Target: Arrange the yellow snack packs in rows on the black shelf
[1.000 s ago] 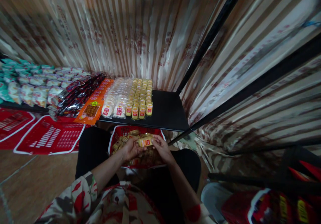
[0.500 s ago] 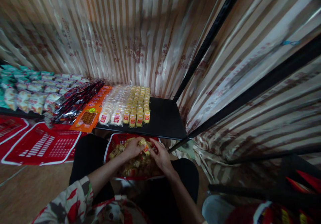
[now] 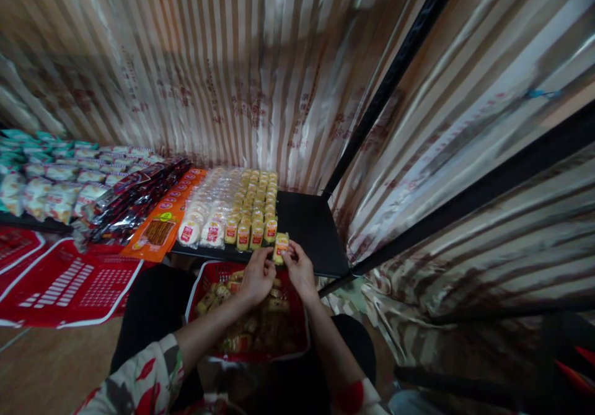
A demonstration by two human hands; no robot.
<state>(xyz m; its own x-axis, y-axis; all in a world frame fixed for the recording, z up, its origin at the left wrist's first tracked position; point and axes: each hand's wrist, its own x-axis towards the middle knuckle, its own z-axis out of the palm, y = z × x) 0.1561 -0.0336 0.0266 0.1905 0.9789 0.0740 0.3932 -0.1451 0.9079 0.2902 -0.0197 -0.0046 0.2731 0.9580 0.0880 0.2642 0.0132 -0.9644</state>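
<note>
A small yellow wrapped snack cake (image 3: 281,248) with a red-and-white label stands upright at the shelf's front edge. My right hand (image 3: 302,271) pinches it from the right side. My left hand (image 3: 257,277) is just left of it, with curled fingers; whether these touch the cake or hold something else is hidden. Below both hands, a red basket (image 3: 189,306) with a white rim holds many loose yellow packets. Directly behind the held cake are rows of the same yellow cakes (image 3: 256,232), stacked on the black shelf (image 3: 311,229).
To the left on the shelf lie white round packets (image 3: 212,232), an orange snack bag (image 3: 158,229), dark shiny packets (image 3: 134,207) and white-and-teal packets (image 3: 58,198). A second red basket (image 3: 88,279) sits at lower left. Black posts (image 3: 395,80) and striped sheeting (image 3: 223,62) border the shelf.
Both hands have risen from over the basket to the shelf's front edge. The yellow cake has come up too and now stands before the rows, in my right hand.
</note>
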